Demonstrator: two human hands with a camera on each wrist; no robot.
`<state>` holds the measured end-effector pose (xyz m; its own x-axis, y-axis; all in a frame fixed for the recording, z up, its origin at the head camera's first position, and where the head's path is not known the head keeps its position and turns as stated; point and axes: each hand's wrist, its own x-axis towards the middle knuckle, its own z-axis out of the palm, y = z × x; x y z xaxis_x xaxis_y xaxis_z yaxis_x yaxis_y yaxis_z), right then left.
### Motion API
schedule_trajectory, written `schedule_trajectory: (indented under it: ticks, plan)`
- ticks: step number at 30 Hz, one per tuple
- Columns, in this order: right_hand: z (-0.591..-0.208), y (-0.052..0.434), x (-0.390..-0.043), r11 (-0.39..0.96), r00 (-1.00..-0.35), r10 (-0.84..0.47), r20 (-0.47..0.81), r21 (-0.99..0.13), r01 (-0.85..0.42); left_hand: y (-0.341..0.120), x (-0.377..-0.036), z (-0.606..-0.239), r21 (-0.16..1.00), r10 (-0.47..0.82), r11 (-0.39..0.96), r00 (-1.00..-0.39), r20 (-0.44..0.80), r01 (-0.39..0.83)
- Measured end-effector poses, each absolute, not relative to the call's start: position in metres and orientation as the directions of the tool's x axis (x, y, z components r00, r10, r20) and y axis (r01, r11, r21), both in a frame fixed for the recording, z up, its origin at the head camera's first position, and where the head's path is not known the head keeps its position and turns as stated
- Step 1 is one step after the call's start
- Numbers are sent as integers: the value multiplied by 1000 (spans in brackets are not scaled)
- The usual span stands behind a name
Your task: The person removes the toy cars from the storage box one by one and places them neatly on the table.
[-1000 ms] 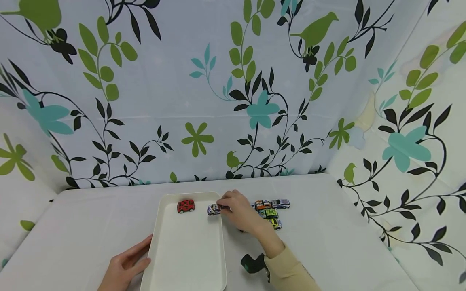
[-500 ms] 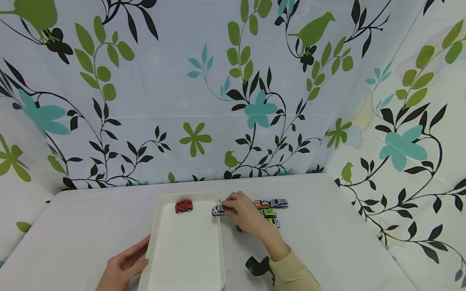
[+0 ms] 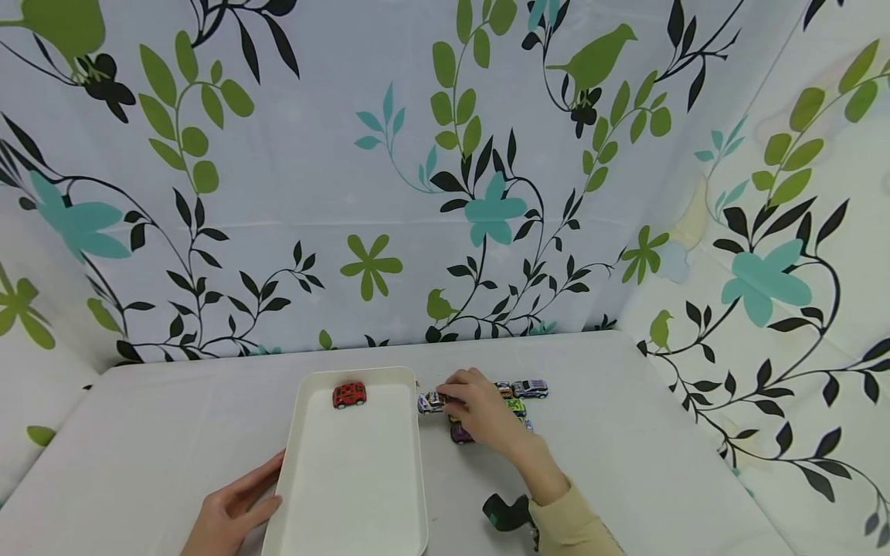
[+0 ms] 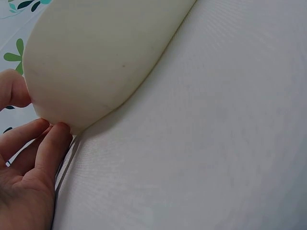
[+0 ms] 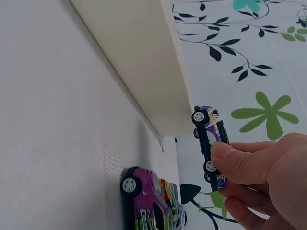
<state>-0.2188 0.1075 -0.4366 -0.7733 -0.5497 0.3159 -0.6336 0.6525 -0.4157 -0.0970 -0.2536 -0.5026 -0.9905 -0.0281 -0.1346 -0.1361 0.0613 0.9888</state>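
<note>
White-and-purple toy car pinched just outside the cream tray's right rim.

The right hand pinches the car by its rear end, fingers curled round it, above the bench. Its long axis runs left-right, free end toward the tray. I'd lift it well over the rim before moving across, keeping it level. The left hand rests flat-fingered against the tray's near left edge; red car sits inside.

trays: 1 | toy cars seen: 6, some hidden behind hand | hands: 2
</note>
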Motion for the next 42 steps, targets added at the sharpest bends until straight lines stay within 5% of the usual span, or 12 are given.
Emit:
schedule_trajectory:
  ticks: [42]
  plan:
    - [-460,194,-218,754,-867,-335,370,-446,-482,-255,-95,-503,990,-13,96,-995,-103,-103]
